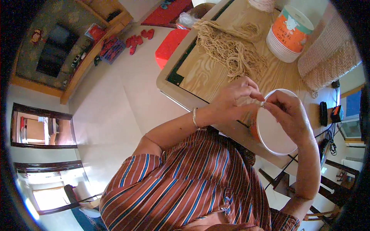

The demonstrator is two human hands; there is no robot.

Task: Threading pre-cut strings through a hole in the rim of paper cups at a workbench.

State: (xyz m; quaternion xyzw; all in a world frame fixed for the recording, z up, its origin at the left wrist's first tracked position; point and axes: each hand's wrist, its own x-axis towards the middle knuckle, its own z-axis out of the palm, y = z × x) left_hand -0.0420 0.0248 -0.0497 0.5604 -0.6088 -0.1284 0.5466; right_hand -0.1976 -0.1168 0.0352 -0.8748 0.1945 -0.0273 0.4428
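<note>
A round paper bucket, white inside with some orange outside, is tilted with its mouth facing me at the table's near edge. At its rim my left hand is closed, thumb and fingertips pinched together. My right hand reaches over the bucket's mouth, its thumb and finger meeting the left hand's fingertips. A small whitish bit shows between the fingertips; I cannot make out what it is. Beyond my left hand lies a loose heap of tan twine lengths.
A stack of orange, green and white paper buckets stands on the wooden tabletop. To its right is a bulky bundle of striped cord. A red stool stands past the table's left edge. Black cables hang at the right.
</note>
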